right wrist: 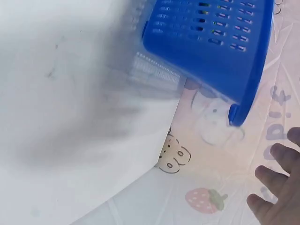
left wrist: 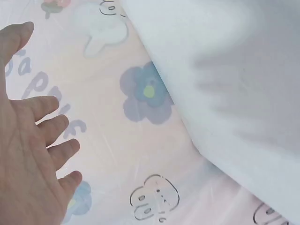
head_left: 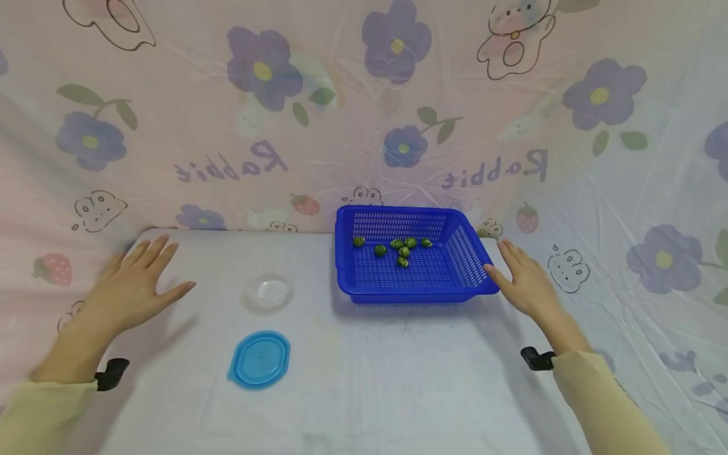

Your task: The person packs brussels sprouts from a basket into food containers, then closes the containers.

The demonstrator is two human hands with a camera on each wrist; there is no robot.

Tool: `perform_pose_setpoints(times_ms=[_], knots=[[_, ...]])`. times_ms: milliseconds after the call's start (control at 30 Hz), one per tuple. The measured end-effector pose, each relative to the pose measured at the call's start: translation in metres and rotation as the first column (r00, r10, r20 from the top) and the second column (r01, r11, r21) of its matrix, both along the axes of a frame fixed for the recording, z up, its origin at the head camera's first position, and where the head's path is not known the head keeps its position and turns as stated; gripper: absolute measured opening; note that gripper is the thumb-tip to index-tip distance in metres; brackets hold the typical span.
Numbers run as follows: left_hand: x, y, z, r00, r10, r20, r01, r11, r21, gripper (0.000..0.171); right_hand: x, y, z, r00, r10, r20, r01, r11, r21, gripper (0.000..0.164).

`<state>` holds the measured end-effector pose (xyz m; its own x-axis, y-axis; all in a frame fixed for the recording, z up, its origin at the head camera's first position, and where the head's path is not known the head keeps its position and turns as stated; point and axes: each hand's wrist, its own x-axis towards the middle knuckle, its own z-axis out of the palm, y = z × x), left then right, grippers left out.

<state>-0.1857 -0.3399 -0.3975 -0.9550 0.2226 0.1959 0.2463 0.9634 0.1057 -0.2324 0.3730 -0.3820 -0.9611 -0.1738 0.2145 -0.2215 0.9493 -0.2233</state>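
Note:
My left hand is held over the table's left side with its fingers spread, holding nothing; its fingers also show in the left wrist view. On the right, my right hand has straight fingers and holds nothing, its thumb close to the basket's right rim in the head view. The blue plastic basket stands at the back, right of the middle. Several small green speckled balls lie in it. Left of the basket sits a small clear bowl. Nearer the front lies a light blue lid with a tab.
A white cover lies over the table. Behind and at both sides hangs a curtain printed with flowers, rabbits and strawberries. Black wrist mounts sit by both sleeves.

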Motion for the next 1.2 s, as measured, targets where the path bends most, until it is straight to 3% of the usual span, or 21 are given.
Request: perform_pose_setpoints(times_ms=[267, 433, 600, 867, 1200], knots=[[-0.015, 0.02, 0.001, 0.995, -0.047, -0.084, 0.049, 0.998, 0.03, 0.091, -0.011, -0.02, -0.001, 0.995, -0.017, -0.102, 0.006, 0.994, -0.105, 0.072], [-0.023, 0.032, 0.0, 0.993, -0.072, -0.091, 0.077, 0.996, 0.049, 0.092, -0.021, -0.038, -0.004, 0.986, -0.012, -0.168, -0.023, 0.979, -0.204, 0.062], [-0.03, 0.045, -0.004, 0.991, -0.101, -0.09, 0.106, 0.993, 0.055, 0.093, -0.031, -0.057, -0.006, 0.984, -0.01, -0.175, -0.039, 0.961, -0.275, 0.058], [-0.04, 0.064, -0.013, 0.988, -0.143, -0.066, 0.147, 0.987, 0.064, 0.092, -0.041, -0.085, -0.011, 0.997, 0.018, -0.073, -0.043, 0.935, -0.353, 0.057], [-0.046, 0.08, -0.026, 0.982, -0.189, 0.005, 0.189, 0.98, 0.062, 0.092, -0.059, -0.112, -0.019, 0.993, 0.104, 0.057, -0.077, 0.933, -0.351, 0.058]])
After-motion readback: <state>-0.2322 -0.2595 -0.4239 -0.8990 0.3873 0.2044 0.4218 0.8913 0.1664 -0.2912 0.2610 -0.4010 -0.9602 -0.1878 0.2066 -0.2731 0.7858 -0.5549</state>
